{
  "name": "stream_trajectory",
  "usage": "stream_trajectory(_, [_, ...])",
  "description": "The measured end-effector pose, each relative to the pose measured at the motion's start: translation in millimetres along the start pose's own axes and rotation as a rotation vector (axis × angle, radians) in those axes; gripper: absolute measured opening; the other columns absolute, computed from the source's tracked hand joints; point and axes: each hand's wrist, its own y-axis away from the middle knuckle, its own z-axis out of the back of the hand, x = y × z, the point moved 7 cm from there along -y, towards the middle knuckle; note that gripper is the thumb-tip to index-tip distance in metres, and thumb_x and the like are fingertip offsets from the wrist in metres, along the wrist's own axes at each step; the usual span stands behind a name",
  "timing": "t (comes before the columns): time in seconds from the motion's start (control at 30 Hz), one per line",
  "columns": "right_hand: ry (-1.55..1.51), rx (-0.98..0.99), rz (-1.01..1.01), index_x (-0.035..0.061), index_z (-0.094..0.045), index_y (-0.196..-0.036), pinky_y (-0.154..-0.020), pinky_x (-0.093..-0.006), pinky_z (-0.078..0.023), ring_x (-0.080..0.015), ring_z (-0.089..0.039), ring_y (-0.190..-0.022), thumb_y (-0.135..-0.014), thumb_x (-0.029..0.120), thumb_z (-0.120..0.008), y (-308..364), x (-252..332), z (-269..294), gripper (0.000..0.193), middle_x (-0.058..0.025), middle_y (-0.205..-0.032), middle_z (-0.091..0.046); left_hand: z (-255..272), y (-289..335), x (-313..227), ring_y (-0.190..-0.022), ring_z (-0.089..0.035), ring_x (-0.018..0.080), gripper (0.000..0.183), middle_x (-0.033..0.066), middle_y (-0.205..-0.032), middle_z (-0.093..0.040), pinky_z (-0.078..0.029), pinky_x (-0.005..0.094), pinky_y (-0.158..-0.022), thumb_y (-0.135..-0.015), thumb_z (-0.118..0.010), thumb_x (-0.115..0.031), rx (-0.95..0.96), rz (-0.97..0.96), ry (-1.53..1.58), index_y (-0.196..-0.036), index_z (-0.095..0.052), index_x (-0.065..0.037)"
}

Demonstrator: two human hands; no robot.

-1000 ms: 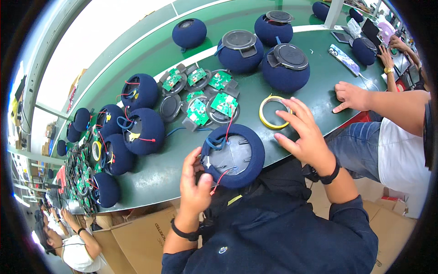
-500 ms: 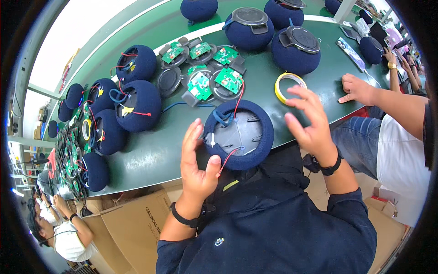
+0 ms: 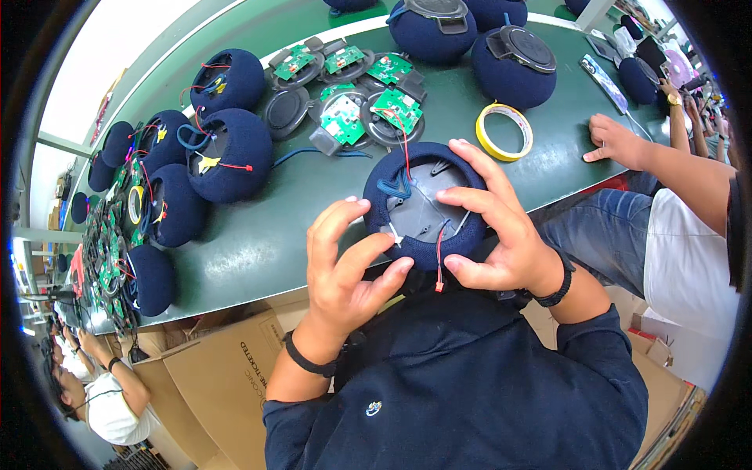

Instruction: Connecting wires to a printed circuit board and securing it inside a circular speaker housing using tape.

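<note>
Navy shell (image 3: 411,215) lies at the near edge of the table, between the person's hands: a rounded, hollow body in matt cloth, smooth grey plastic inside, with a looped blue cord (image 3: 394,188) and a thin red wire (image 3: 439,270). At far left, a heap (image 3: 106,270) mixes flat green boards and dark round parts; beside it, similar cloth shells (image 3: 231,160) have open mouths, and then come green circuit boards (image 3: 341,117) on black discs. The left hand (image 3: 341,270) curves its fingers at the shell's left rim; whether it grips or only touches, one cannot tell. The right hand (image 3: 509,243) grasps the shell's right side, index fingertip reaching inside. Just beyond is a smooth yellow tape ring (image 3: 482,137), and farther off a round navy ball (image 3: 514,78) with a black cap.

Small parts in the heap blur together; the shell's underside is out of sight, its right wall partly covered by fingers, and more balls are cut off above.

A cardboard box (image 3: 204,399) stands below the dark green, shiny table (image 3: 251,262); at right, a co-worker's hand (image 3: 615,142) rests on it near a phone (image 3: 605,84).
</note>
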Motion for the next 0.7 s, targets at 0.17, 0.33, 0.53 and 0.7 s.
stream_trajectory(0.17, [-0.004,-0.035,-0.037,0.0058,-0.067,-0.127,-0.121,-0.0518,-0.030,-0.0483,-0.036,-0.149,-0.074,0.032,-0.088,-2,1,-4,0.063,-0.0312,-0.161,-0.035,2,-8,-5,-0.117,-0.064,0.0396,0.042,0.0167,-0.130,-0.063,-0.055,0.0472,-0.095,-0.070,-0.093,-0.018,-0.002,-0.044,0.010,-0.107,-0.074,-0.009])
stream_trajectory(0.33, [0.011,-0.118,-0.043,0.0089,-0.070,-0.120,-0.120,-0.0517,-0.032,-0.0481,-0.039,-0.146,-0.071,0.033,-0.091,-1,2,-7,0.058,-0.0288,-0.158,-0.039,2,-13,-12,-0.119,-0.064,0.0396,0.047,0.0160,-0.131,-0.064,-0.054,0.0474,-0.095,-0.069,-0.093,-0.018,0.064,-0.084,-0.083,-0.111,-0.076,-0.010])
stream_trajectory(0.53, [0.001,-0.141,-0.033,0.0097,-0.070,-0.119,-0.119,-0.0510,-0.032,-0.0480,-0.040,-0.146,-0.070,0.032,-0.091,-2,2,-6,0.057,-0.0292,-0.158,-0.039,6,-21,-14,-0.121,-0.063,0.0397,0.047,0.0164,-0.133,-0.064,-0.053,0.0479,-0.098,-0.070,-0.092,-0.019,0.119,-0.120,-0.102,-0.112,-0.075,-0.009])
stream_trajectory(0.7, [-0.008,-0.168,-0.050,0.0093,-0.071,-0.116,-0.119,-0.0506,-0.033,-0.0477,-0.041,-0.145,-0.070,0.031,-0.091,2,-1,-6,0.055,-0.0289,-0.157,-0.041,3,-31,-14,-0.121,-0.063,0.0397,0.042,0.0175,-0.133,-0.063,-0.053,0.0481,-0.098,-0.072,-0.090,-0.018,0.189,-0.127,-0.101,-0.110,-0.075,-0.007])
